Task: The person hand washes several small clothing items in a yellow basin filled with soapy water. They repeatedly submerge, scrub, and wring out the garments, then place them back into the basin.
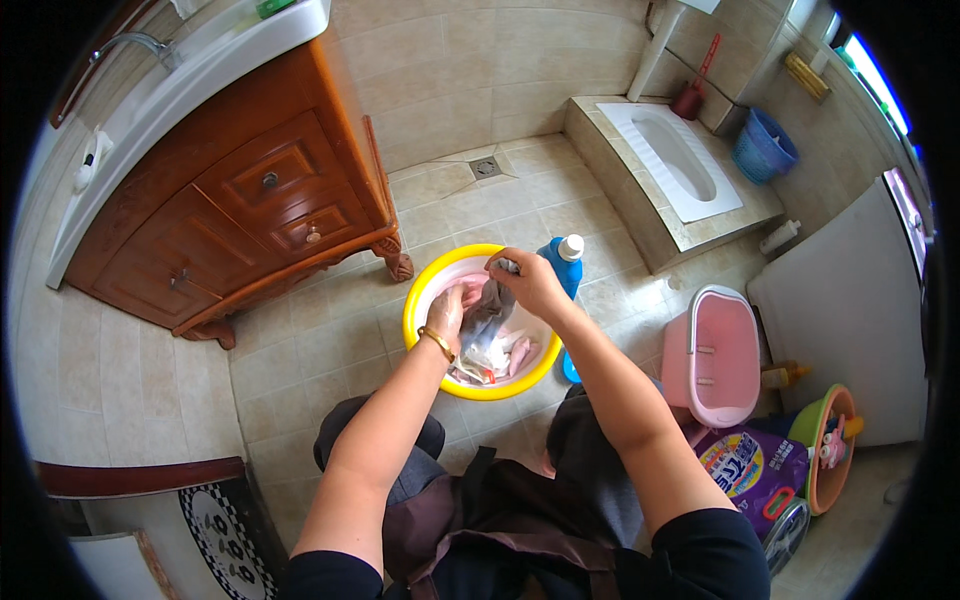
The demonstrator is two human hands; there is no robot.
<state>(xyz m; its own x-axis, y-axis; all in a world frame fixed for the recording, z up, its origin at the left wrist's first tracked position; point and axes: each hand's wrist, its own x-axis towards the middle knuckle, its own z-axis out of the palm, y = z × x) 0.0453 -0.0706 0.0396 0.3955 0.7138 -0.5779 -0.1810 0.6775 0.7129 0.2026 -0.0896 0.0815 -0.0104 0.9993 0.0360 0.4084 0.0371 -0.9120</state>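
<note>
In front of me on the floor stands a yellow-rimmed plastic basin (502,392) holding wet laundry. My right hand (531,283) pinches a grey cloth (491,306) near the basin's far rim, and the cloth hangs down inside. Low in the basin, on its left side, my left hand (450,311) is beside the grey cloth and a pink cloth (472,283). Its fingers are partly hidden, so its grip is unclear. White and pink laundry (491,356) lies in the near part. A gold-coloured bracelet circles my left wrist.
A blue bottle (564,264) with a white cap stands against the basin's right side. To the right are a pink bucket (675,360), a purple detergent bag (750,465) and nested bowls (817,465). A wooden cabinet (247,210) is left; a squat toilet (667,154) sits on a raised step.
</note>
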